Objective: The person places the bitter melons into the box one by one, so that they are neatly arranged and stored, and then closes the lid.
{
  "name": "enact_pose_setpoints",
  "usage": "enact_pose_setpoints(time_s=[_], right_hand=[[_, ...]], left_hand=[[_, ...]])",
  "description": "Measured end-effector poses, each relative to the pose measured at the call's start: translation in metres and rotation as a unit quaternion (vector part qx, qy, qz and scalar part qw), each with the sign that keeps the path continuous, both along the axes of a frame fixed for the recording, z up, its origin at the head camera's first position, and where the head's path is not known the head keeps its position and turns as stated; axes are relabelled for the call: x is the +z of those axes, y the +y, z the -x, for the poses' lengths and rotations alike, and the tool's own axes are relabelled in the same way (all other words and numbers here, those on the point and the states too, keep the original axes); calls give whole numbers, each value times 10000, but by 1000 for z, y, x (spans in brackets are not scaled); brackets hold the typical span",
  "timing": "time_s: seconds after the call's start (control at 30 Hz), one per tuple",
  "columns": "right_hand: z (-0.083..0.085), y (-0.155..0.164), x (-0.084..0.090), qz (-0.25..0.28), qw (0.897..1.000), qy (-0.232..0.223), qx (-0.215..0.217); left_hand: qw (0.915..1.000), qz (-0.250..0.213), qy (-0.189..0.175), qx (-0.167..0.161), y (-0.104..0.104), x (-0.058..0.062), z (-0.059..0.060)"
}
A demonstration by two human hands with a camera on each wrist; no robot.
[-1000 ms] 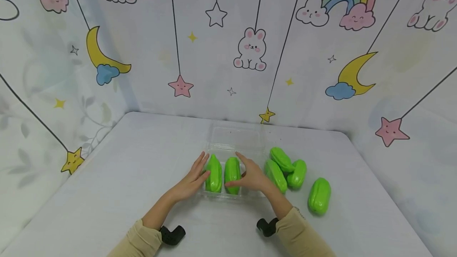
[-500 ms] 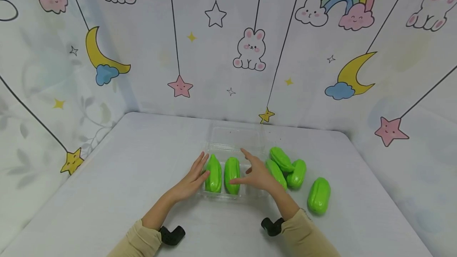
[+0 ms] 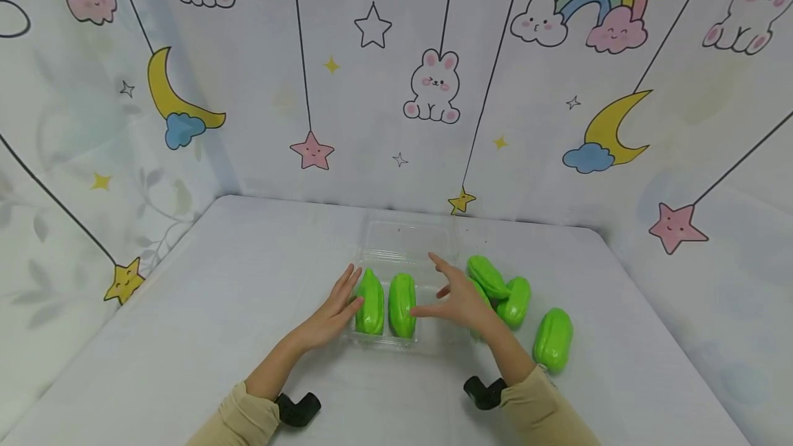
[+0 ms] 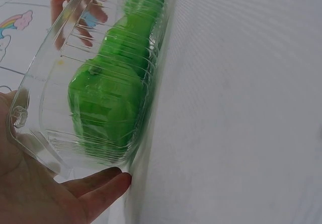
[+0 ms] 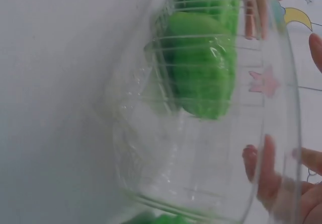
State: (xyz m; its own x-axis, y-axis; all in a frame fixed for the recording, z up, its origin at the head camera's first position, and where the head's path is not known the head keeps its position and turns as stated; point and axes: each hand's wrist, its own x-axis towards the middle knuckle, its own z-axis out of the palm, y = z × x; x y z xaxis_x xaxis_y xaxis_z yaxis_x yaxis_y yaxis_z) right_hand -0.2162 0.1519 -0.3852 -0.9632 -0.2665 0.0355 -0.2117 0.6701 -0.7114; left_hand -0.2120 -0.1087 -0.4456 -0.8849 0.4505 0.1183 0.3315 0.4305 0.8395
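A clear plastic clamshell box [image 3: 384, 341] sits mid-table with its lid [image 3: 409, 234] folded back. Inside lie two glossy green gourd-like pieces, a left one [image 3: 369, 305] and a right one [image 3: 403, 303], side by side. My left hand [image 3: 333, 312] rests along the box's left side, fingers straight; the left wrist view has this hand [image 4: 37, 191] at the box's corner. Over the box's right part hovers my right hand [image 3: 460, 300], thumb and fingers spread, holding nothing. Its thumb tip is right at the right gourd piece's edge. The right wrist view shows bare box floor [image 5: 211, 148] beside the gourd piece [image 5: 201, 68].
Right of the box lie several more green gourd-like pieces: a cluster [image 3: 488, 277], partly hidden by my right hand, and a single piece [image 3: 553, 340] nearer the front. Black wrist-camera mounts [image 3: 299, 409] stick out at both sleeves. A printed cloth wall [image 3: 266, 74] stands behind the table [image 3: 260, 246].
My right hand has drawn back to the right from the right gourd piece, its fingers opening wider. That piece stays in the box, and my left hand has stayed in place.
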Motion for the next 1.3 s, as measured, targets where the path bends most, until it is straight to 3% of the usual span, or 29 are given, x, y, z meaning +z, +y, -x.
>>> enact_pose_setpoints(time_s=[0.53, 0.6, 0.83, 1.1, 1.3], right_hand=[[-4, 31, 10, -176, 9995, 135, -214], [-5, 35, 11, -184, 9994, 167, -231], [-10, 49, 16, -264, 9987, 265, -352], [-17, 71, 16, -374, 9965, 489, -560], [-24, 85, 19, -430, 9948, 603, -698]], left_hand=[[9999, 14, 106, 21, 0, -1, -1], [9999, 35, 91, 25, 0, 3, -3], [9998, -6, -172, -64, 4, 35, -19], [10000, 70, 45, 15, 1, 3, -2], [10000, -55, 78, 10, -1, -4, 1]])
